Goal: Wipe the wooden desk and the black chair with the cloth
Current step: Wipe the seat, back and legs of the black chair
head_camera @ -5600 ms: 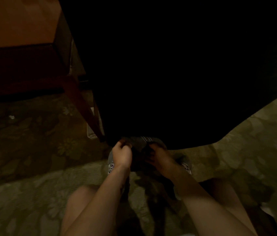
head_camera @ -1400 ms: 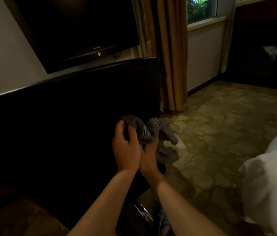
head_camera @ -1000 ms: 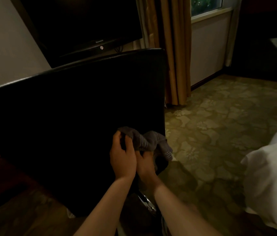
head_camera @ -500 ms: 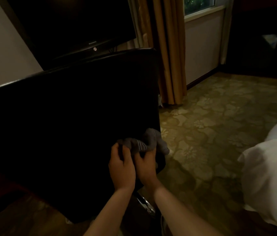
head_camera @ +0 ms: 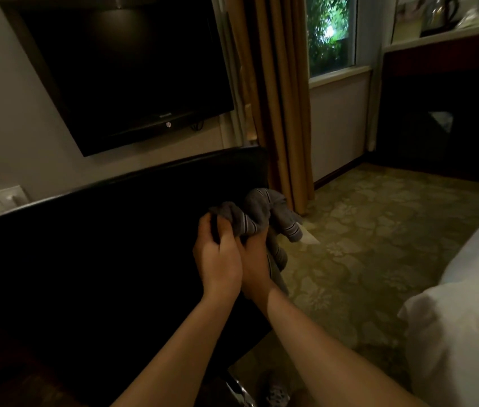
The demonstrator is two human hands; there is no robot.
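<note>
Both left hand (head_camera: 217, 259) and right hand (head_camera: 255, 261) still clutch the cloth (head_camera: 257, 211), now higher up the black chair (head_camera: 100, 245).

The cloth (head_camera: 257, 211) at centre is shown as grey, crossed by dark and pale stripes. The chair (head_camera: 100, 245) at lower left is black. The carpet (head_camera: 379, 230) is patterned with olive flowers; the curtain (head_camera: 279, 98) is tan, the bedding (head_camera: 461, 333) white.

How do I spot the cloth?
Find the black TV on the wall. Below it is the black chair; at its right edge the left hand and right hand grip the cloth. It is the only grey, striped thing.
</note>
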